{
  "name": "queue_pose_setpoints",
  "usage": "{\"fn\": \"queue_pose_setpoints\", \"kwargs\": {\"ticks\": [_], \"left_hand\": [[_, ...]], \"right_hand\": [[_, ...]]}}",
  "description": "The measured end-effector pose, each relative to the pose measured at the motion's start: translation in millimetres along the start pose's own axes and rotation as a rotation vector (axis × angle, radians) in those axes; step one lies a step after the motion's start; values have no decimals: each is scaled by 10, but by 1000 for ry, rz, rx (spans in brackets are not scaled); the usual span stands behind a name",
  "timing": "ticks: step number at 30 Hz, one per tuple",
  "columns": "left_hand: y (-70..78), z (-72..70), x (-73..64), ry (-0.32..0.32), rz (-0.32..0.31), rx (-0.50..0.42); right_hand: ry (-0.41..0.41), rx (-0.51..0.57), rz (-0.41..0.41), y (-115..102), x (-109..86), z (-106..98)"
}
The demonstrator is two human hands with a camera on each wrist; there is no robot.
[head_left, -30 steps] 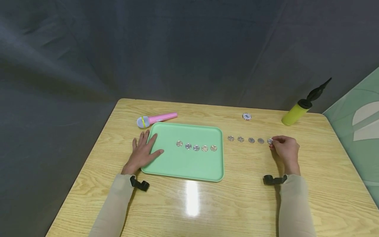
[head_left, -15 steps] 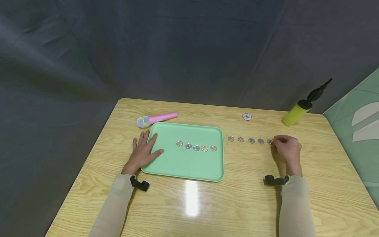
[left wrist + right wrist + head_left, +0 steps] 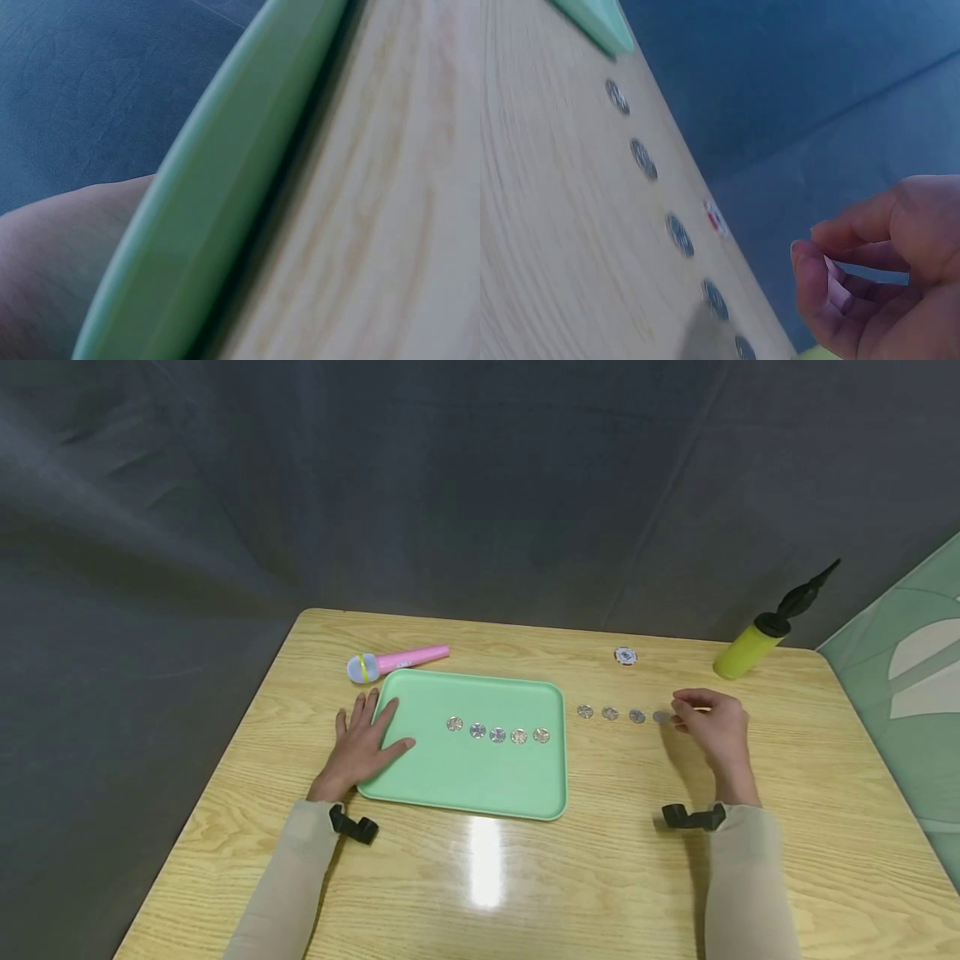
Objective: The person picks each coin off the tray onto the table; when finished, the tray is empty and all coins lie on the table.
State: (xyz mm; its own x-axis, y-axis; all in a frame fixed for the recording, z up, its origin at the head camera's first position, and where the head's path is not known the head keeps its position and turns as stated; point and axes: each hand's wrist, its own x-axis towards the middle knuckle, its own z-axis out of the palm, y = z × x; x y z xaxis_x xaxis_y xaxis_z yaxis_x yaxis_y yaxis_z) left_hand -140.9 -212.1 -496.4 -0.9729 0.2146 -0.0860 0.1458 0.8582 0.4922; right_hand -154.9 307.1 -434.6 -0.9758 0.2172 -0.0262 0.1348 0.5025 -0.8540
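My left hand point(image 3: 362, 746) lies spread with straight fingers over the left rim of a mint-green tray point(image 3: 465, 793). Several silver coins point(image 3: 497, 735) form a row on the tray. To its right, more coins point(image 3: 637, 717) lie in a line on the table. My right hand point(image 3: 716, 727) hovers over the right end of that line, its fingers loosely curled. In the right wrist view, its thumb and index fingertips point(image 3: 810, 251) come together with no coin visible between them. The last coin point(image 3: 744, 347) lies on the table there; the hand hides it in the head view.
A pink toy microphone point(image 3: 401, 660) lies behind the tray's left corner. A white poker chip point(image 3: 626, 656) rests behind the coin line. Toward the back right stands a yellow-green hand pump point(image 3: 750, 645) with a black top. Dark cloth point(image 3: 480, 510) hangs behind the wooden table.
My right hand let go of the last coin at the right end of the line, then lifted and shifted slightly left. The left hand and tray stay put.
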Motion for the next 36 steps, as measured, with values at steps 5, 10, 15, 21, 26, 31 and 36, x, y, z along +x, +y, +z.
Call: {"fn": "queue_pose_setpoints", "kwargs": {"ticks": [5, 10, 15, 21, 26, 31, 36], "left_hand": [[8, -6, -2, -2, -1, -2], [5, -2, -6, -1, 0, -3], [-2, 0, -10, 2, 4, -2], [-1, -4, -5, -1, 0, -4], [0, -2, 2, -1, -5, -2], [0, 2, 4, -2, -6, -5], [3, 1, 7, -2, -4, -7]], "right_hand": [[-34, -30, -56, -142, -44, 127], [-76, -49, -96, -264, -97, 277], [-135, -58, -133, -343, -129, 450], [-187, -90, -147, -403, -153, 642], [-216, -110, -161, -437, -170, 786], [-245, -126, -175, -479, -203, 917], [-267, -142, -196, -530, -238, 1014]]}}
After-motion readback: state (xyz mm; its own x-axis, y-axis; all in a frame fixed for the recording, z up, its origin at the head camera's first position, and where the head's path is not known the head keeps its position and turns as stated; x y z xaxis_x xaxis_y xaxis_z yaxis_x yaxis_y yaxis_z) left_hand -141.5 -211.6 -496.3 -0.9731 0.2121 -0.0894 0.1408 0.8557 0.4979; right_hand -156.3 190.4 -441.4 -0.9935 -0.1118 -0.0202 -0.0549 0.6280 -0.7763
